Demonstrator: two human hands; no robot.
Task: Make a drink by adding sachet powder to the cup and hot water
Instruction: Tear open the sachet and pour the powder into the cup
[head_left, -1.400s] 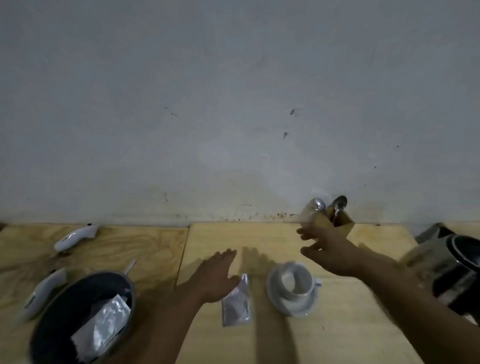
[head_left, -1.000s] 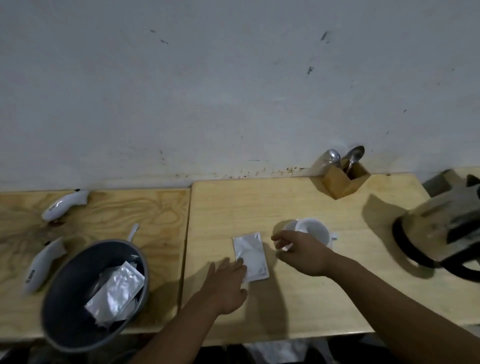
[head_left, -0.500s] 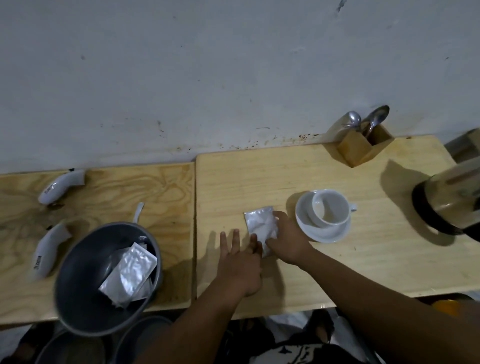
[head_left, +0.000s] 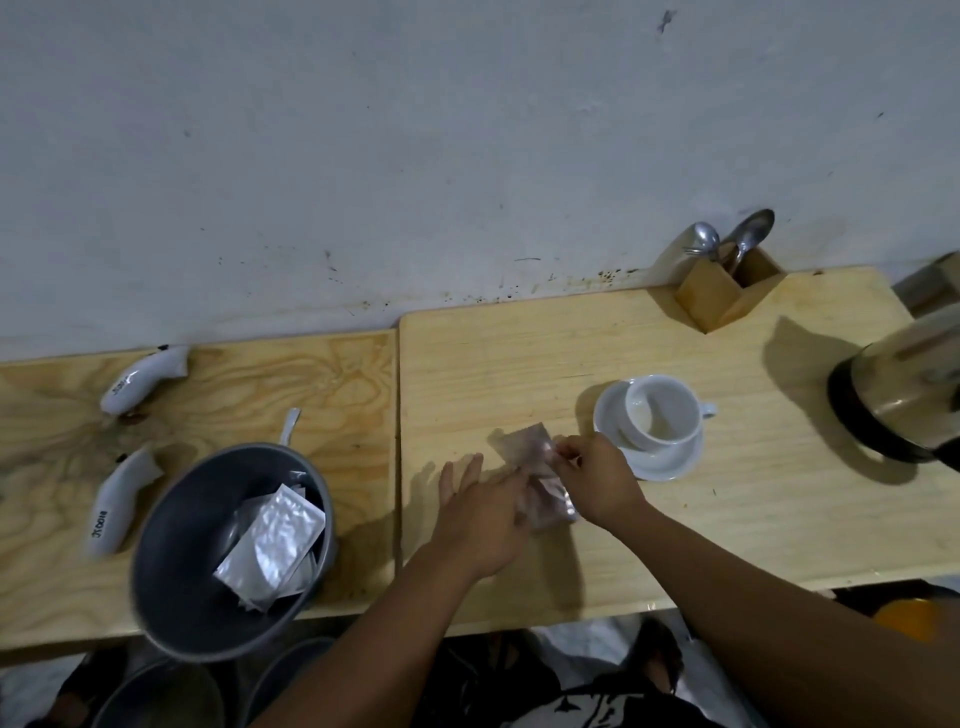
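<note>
Since half a second ago the sachet (head_left: 537, 475) has come up off the tabletop (head_left: 623, 358) and blurs between both hands; before, it lay flat under the fingertips. The right hand (head_left: 597, 480) pinches its upper edge; the left hand (head_left: 480, 512) has its thumb side against the packet's lower left, other fingers spread, though the blur hides how firmly it grips.

Two pale wooden tops butt together against a stained white wall (head_left: 415, 156). At 2 o'clock from the sachet, the white cup (head_left: 662, 413) stands on its saucer (head_left: 654, 465). At 3 o'clock sits the kettle (head_left: 898, 395); at 1 o'clock a wooden holder (head_left: 724, 299) with spoons. At 8 o'clock a grey bin (head_left: 171, 566) holds silver packets.

The sachet is shiny, silvery-pink and creased.
</note>
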